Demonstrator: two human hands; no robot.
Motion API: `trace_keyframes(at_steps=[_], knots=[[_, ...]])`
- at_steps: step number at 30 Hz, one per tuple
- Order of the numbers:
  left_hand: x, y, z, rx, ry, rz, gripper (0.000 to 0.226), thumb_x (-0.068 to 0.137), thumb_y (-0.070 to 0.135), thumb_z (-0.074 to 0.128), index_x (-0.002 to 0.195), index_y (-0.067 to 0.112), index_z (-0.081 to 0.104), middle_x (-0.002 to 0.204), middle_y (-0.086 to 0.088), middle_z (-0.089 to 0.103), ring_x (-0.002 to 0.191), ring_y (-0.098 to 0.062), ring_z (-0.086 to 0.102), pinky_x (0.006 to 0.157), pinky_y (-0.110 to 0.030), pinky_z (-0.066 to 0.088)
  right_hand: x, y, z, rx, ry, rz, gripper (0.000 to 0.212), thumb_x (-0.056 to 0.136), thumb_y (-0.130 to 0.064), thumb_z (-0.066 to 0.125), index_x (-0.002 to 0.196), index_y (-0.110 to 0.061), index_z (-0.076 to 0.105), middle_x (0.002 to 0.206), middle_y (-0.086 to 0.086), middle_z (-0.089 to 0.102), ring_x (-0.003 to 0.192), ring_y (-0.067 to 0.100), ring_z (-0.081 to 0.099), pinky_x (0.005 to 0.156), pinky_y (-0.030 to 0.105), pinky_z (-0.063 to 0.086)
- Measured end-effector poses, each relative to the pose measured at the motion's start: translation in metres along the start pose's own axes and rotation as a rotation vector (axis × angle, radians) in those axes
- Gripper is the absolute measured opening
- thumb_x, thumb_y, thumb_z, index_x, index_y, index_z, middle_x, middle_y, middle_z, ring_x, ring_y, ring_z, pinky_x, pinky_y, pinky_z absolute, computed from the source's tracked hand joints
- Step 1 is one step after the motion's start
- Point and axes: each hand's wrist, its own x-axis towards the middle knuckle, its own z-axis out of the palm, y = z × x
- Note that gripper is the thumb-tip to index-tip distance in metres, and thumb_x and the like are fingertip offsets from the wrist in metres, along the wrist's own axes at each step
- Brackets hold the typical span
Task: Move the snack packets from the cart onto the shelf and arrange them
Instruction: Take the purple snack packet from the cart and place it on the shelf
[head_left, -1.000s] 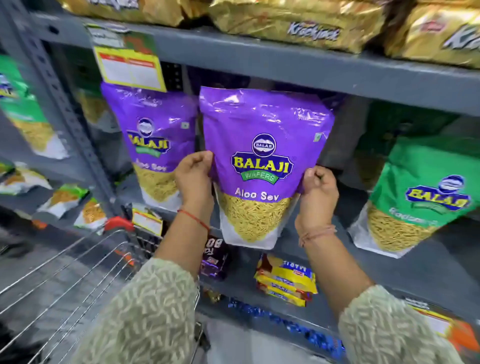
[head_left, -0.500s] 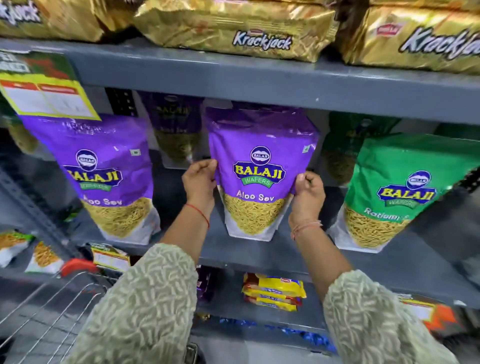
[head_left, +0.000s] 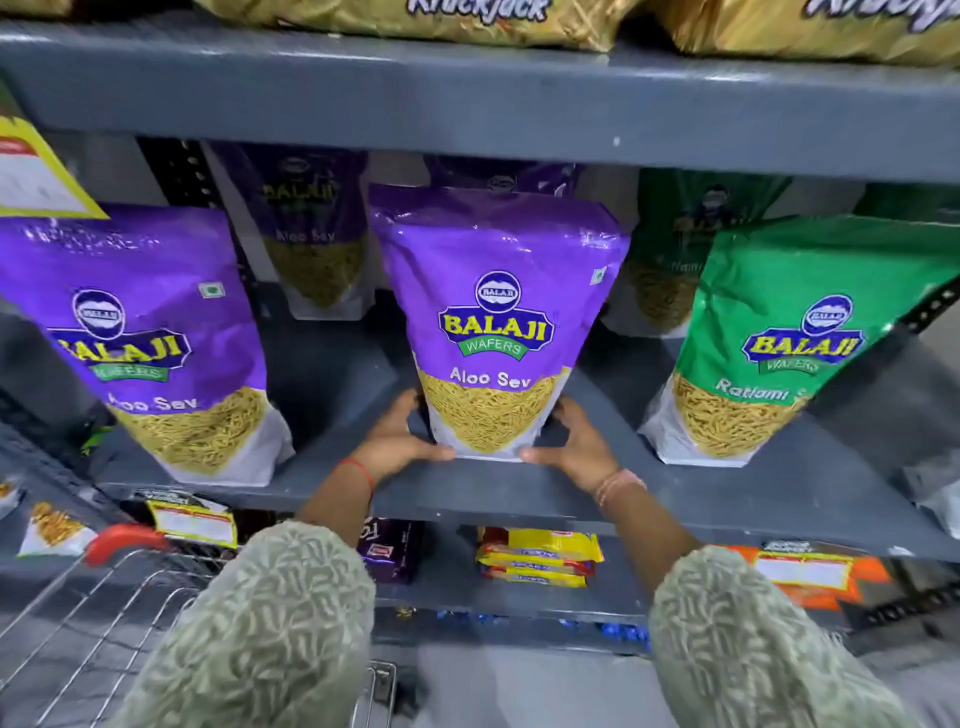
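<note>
- The purple Aloo Sev packet (head_left: 496, 322) stands upright near the middle of the grey shelf (head_left: 498, 493), its base resting on the shelf board.
- The left hand (head_left: 397, 444) cups the packet's lower left corner, thumb lying along the bottom edge in front, fingers wrapped round the side.
- The right hand (head_left: 574, 441) mirrors it at the lower right corner, thumb touching the bottom edge; both hands are grasping the packet's base.
- Directly behind it another purple packet (head_left: 501, 179) peeks over the top.
- To the left stands a second front-row Aloo Sev packet (head_left: 140, 338), apart from the held one, with a further purple packet (head_left: 311, 234) set back in the gap between them.
- To the right stands a green Ratlami packet (head_left: 789, 338), with another green packet (head_left: 685, 249) behind it.
- Gold Krackjack packs (head_left: 467, 21) lie on the board above.
- Yellow packs (head_left: 537, 558) are stacked on the shelf below.
- The wire cart (head_left: 78, 613), with its red handle, sits at the lower left.
</note>
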Motion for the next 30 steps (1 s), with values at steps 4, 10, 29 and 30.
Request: trace_keyframes(at_steps=[4, 10, 29, 30], knots=[[-0.003, -0.011, 0.009, 0.100, 0.125, 0.045, 0.083, 0.038, 0.023, 0.075, 0.118, 0.018, 0.053, 0.125, -0.012, 0.057, 0.119, -0.027, 0.049, 0.102, -0.038, 0.038, -0.006, 0.005, 0.017, -0.145, 0.139, -0.028, 0.058, 0.062, -0.015, 0.079, 0.113, -0.020, 0.052, 0.117, 0.006, 0.062, 0.111, 0.027, 0.054, 0.096, 0.038, 0.045], [-0.025, -0.031, 0.005, 0.086, 0.112, 0.055, 0.083, 0.036, 0.030, 0.082, 0.114, 0.014, 0.058, 0.123, -0.010, 0.063, 0.120, -0.025, 0.053, 0.110, -0.046, 0.036, -0.037, 0.012, 0.022, -0.253, 0.176, -0.105, 0.050, 0.062, -0.019, 0.079, 0.107, -0.016, 0.058, 0.113, 0.010, 0.067, 0.108, 0.031, 0.056, 0.097, 0.047, 0.046], [-0.042, -0.042, 0.001, 0.072, 0.046, 0.021, 0.092, 0.046, 0.019, 0.085, 0.128, 0.009, 0.046, 0.134, -0.009, 0.055, 0.127, -0.019, 0.047, 0.115, -0.045, 0.030, -0.064, 0.012, 0.025, -0.376, 0.136, -0.141, 0.062, 0.066, -0.032, 0.077, 0.120, -0.021, 0.050, 0.124, 0.005, 0.061, 0.115, 0.027, 0.052, 0.101, 0.048, 0.045], [-0.044, -0.040, 0.000, 0.114, 0.044, 0.025, 0.098, 0.042, 0.028, 0.085, 0.130, 0.013, 0.044, 0.137, -0.006, 0.052, 0.130, -0.018, 0.044, 0.115, -0.045, 0.028, -0.065, 0.013, 0.025, -0.366, 0.139, -0.146, 0.070, 0.064, -0.031, 0.078, 0.125, -0.023, 0.044, 0.130, 0.005, 0.056, 0.119, 0.025, 0.049, 0.103, 0.047, 0.043]])
